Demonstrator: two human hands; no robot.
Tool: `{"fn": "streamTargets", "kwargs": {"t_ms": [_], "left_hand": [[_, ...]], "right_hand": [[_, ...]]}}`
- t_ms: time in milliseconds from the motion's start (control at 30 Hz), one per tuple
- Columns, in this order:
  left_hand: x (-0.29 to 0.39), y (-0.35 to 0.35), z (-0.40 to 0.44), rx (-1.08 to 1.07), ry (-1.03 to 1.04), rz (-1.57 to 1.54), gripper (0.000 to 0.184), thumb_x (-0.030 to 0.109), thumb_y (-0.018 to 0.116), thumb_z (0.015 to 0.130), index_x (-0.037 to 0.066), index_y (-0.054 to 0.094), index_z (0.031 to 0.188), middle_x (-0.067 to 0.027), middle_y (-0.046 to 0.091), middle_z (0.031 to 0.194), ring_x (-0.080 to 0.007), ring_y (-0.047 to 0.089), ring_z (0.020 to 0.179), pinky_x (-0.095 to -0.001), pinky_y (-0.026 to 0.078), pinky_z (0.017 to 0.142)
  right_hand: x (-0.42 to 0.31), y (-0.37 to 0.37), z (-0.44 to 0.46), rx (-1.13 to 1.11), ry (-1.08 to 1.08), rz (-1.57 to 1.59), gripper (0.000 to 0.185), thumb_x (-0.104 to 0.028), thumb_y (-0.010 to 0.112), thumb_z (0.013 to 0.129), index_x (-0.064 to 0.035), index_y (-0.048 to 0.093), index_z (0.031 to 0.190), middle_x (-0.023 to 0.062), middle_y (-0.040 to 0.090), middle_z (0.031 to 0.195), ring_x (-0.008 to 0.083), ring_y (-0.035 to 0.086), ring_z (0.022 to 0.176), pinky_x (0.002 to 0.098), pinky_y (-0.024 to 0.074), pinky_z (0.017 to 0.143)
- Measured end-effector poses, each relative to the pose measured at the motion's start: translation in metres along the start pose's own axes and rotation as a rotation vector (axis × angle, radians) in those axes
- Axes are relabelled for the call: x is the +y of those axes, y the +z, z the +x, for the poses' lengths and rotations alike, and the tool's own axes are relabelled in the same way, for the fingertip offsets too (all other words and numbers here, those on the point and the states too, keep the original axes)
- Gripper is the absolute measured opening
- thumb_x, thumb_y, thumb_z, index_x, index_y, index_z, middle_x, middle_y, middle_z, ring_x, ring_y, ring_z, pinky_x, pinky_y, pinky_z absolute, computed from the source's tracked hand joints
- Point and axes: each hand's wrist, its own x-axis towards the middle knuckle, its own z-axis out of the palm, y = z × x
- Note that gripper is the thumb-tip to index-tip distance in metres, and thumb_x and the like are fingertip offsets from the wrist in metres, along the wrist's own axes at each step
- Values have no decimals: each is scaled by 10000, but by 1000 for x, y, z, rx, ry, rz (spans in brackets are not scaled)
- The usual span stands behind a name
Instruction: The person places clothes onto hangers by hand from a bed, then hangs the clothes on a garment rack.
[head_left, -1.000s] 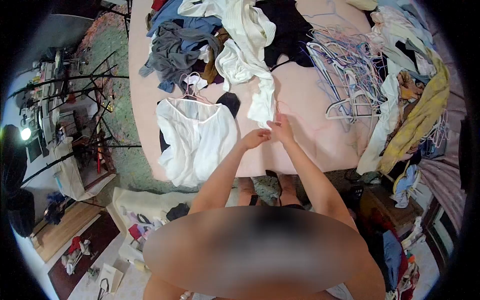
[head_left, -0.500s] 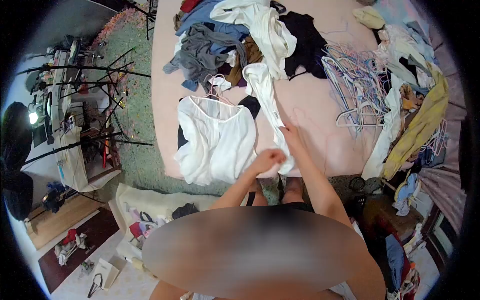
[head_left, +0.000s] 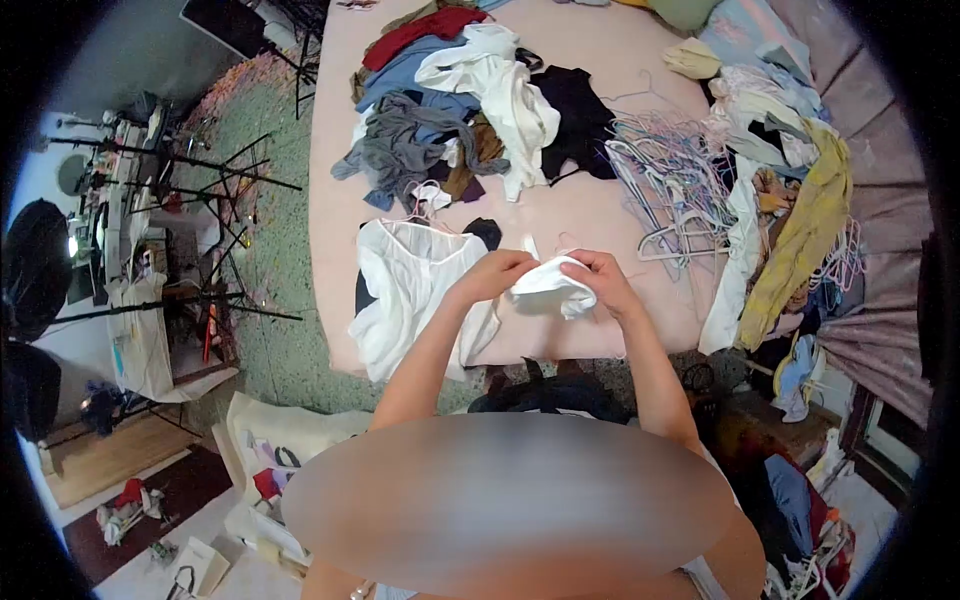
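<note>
Above the near part of the bed, a crumpled white garment [head_left: 553,288] is bunched up between my two hands. My left hand [head_left: 496,272] pinches its upper left edge. At its upper right edge, my right hand [head_left: 604,280] grips the cloth with thumb and fingers. What kind of garment it is does not show. Beside my left forearm lies a sheer white blouse [head_left: 405,290] on a pink hanger [head_left: 428,192], over something black. Just beyond the held garment, the thin hook of another hanger is partly visible.
Piled clothes cover the far left of the pink bed [head_left: 630,325]: a grey garment [head_left: 400,140], a white one [head_left: 500,85] and a black top [head_left: 580,110]. A tangle of hangers [head_left: 670,185] sits at right, near a yellow garment [head_left: 800,235]. Black stands [head_left: 225,180] occupy the left floor.
The white garment lay stretched lengthwise on the bed and is now lifted and gathered between both hands. My left hand has moved up, and my right hand now grips its upper edge.
</note>
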Motion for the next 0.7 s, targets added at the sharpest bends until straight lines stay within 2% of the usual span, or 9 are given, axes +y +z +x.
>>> {"fn": "streamTargets", "kwargs": {"t_ms": [100,267,300,333,400,433,500,633,700], "left_hand": [[-2,13,-11,25,-138,-110,308,268,539,872,-15,608,772,-3,535,632,-68,452,623,-245,378,549],[-38,53,-20,-16,-267,-145,250,262,590,847,25,603,769,37,522,676,-48,422,639,-222,358,567],[-44,61,-22,5,-276,-180,247,267,590,847,27,598,791,42,523,697,-46,425,660,-215,360,595],[-52,69,-25,30,-287,-215,246,273,591,848,29,593,813,46,524,719,-44,428,681,-207,362,623],[-62,80,-28,33,-333,-266,221,262,579,860,42,598,849,47,551,764,-34,455,713,-194,370,678],[-56,83,-29,140,-413,-496,200,247,567,867,50,604,863,44,566,783,-35,476,728,-194,377,693],[-59,85,-29,264,-504,-799,283,259,542,880,11,593,1007,-1,604,940,-58,523,838,-211,397,778],[-53,77,-16,381,-486,-824,204,243,551,881,58,610,940,20,616,875,-30,524,771,-190,400,720],[-51,74,-2,364,-476,-795,180,228,545,885,62,613,895,38,612,821,-13,513,731,-178,390,689]], "right_hand": [[40,-10,3,30,60,46,214,-192,636,811,-4,634,912,10,615,799,58,533,729,200,417,646],[168,-31,15,44,210,-7,300,-220,673,766,-7,612,968,45,621,847,114,560,774,248,447,704],[185,-37,12,167,294,-179,419,-278,706,712,-3,591,1008,106,618,921,183,583,820,303,460,754],[209,-46,12,172,302,-167,419,-278,706,712,-3,591,1008,106,618,921,183,583,820,303,460,754],[259,-69,10,590,519,-415,488,-305,700,704,2,573,1062,137,587,1010,227,583,871,317,458,780],[275,-83,5,617,495,-562,532,-315,699,680,8,559,1080,163,565,1056,269,555,941,338,443,822],[298,-107,-2,658,532,-787,613,-315,697,648,21,516,1128,203,522,1128,327,486,1061,370,405,898],[304,-125,-18,591,633,-758,721,-322,699,634,39,435,1200,217,490,1164,343,404,1156,388,360,953],[316,-126,-21,648,638,-688,663,-327,682,648,28,464,1164,226,442,1214,350,404,1149,400,370,943]]}}
